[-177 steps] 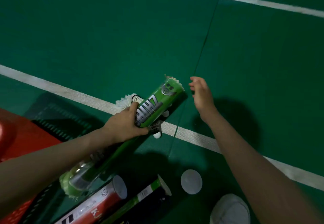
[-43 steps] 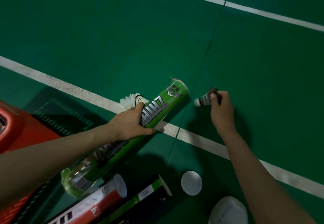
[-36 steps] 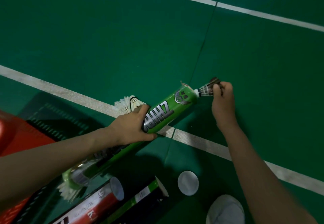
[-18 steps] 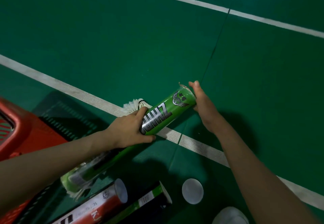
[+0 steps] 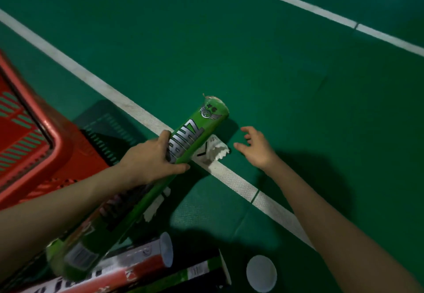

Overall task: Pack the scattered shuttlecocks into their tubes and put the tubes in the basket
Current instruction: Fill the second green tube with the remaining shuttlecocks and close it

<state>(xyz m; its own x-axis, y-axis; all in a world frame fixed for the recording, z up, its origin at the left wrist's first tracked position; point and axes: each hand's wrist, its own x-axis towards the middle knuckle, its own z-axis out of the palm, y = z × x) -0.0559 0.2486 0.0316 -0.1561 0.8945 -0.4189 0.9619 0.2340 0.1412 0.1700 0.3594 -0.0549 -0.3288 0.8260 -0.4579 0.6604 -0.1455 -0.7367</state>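
Reaching low over the court, the right hand [image 5: 258,150] shows its fingers [image 5: 249,132] spread and loosely bent, holding nothing. Its thumb is just beside the feather skirt of a white shuttlecock [image 5: 215,153] lying on the white court line [image 5: 91,79]. That looks like a pick-up being lined up.

Over to the left hand [image 5: 153,158]: fingers and thumb are wrapped round the middle of the green tube [image 5: 202,129]. The tube is tilted, its ragged far mouth raised off the floor and turned toward the right hand. A sensible hold, I'd say, so a shuttle can go straight in. What's inside that tube? Cannot tell, the mouth faces away.

What looks like a 2nd shuttlecock [image 5: 156,205] peeks out from under the tube's shaft. Nearer the camera, 2 more tubes lie side by side on the floor: a red-and-white tube [image 5: 137,261] with its end capped and a black-and-green tube [image 5: 202,272], contents hidden. A loose white lid [image 5: 261,273] lies beside them.

The red basket [image 5: 57,145] waits at the left; the corner in view shows only slotted wall, no tubes.
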